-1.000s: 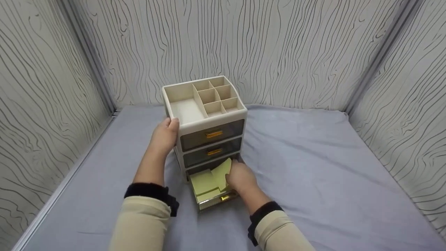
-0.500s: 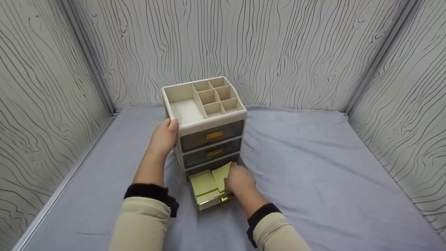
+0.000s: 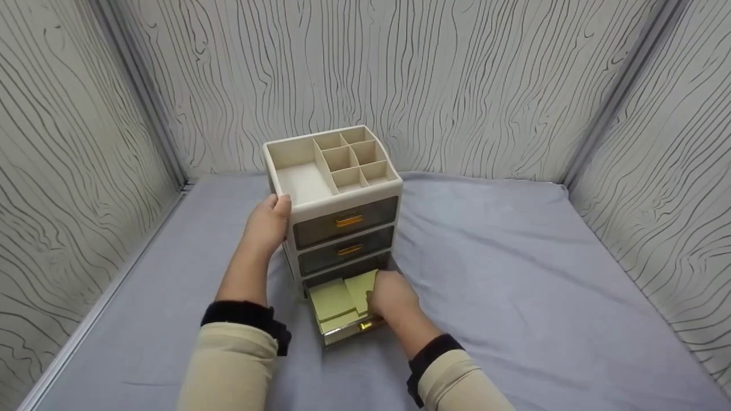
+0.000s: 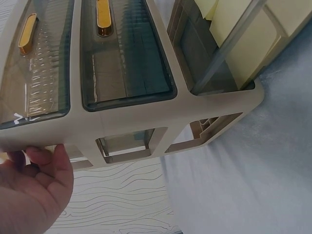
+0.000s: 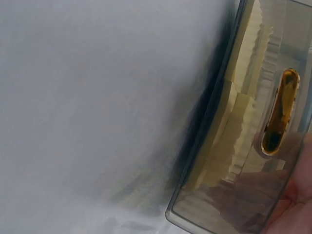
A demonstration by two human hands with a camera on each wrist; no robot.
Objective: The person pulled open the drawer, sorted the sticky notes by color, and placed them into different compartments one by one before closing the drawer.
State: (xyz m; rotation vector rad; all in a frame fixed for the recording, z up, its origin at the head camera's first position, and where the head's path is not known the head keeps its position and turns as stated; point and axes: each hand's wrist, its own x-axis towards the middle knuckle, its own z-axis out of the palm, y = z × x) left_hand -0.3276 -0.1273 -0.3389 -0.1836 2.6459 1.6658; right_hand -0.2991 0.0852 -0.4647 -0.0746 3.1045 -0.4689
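A cream desktop drawer organizer (image 3: 342,200) stands on the cloth, its bottom drawer (image 3: 342,337) pulled out. My left hand (image 3: 266,222) grips its upper left side near the front corner; in the left wrist view the fingers (image 4: 59,163) curl at a side opening. Yellow-green sticky-note pads lie in the drawer. My right hand (image 3: 394,294) reaches into the drawer's right side and holds the right-hand pad (image 3: 360,288) by its right edge. Beside it lies the left pad (image 3: 333,299). Through the drawer's clear front, the right wrist view shows the right hand's fingers (image 5: 253,195).
Two upper smoky drawers with gold handles (image 3: 349,221) are closed. Several divided compartments (image 3: 351,162) form the organizer's top. Grey-lavender cloth (image 3: 485,297) covers the table, and wood-grain patterned panels (image 3: 428,74) stand at the back and sides.
My right hand has lowered the right-hand pad, which was tilted up and now lies flatter in the drawer beside the other. My left hand keeps its grip on the organizer.
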